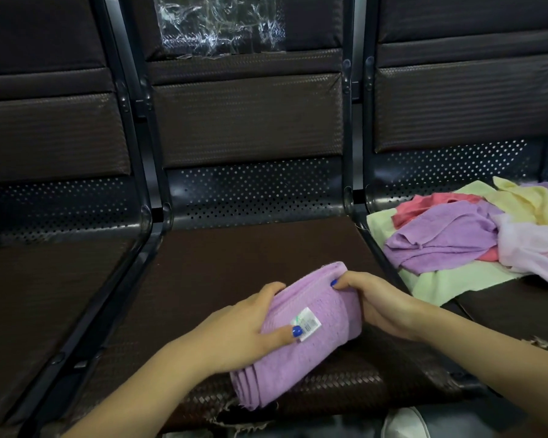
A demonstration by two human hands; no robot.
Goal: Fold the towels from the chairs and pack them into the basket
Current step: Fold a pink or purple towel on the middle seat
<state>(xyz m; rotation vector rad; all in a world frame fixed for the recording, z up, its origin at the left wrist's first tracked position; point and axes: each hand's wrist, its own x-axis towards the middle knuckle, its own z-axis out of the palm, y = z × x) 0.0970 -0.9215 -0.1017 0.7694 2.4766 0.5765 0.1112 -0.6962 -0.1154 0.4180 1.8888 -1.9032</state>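
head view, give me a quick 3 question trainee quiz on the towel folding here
1. True or false: both hands grip the folded towel.
2. Where is the unfolded pile? A) left seat B) middle seat C) right seat
3. Fill in: the white tag sits beside the left hand's ____.

Key:
1. True: left hand and right hand hold opposite sides.
2. C
3. thumb
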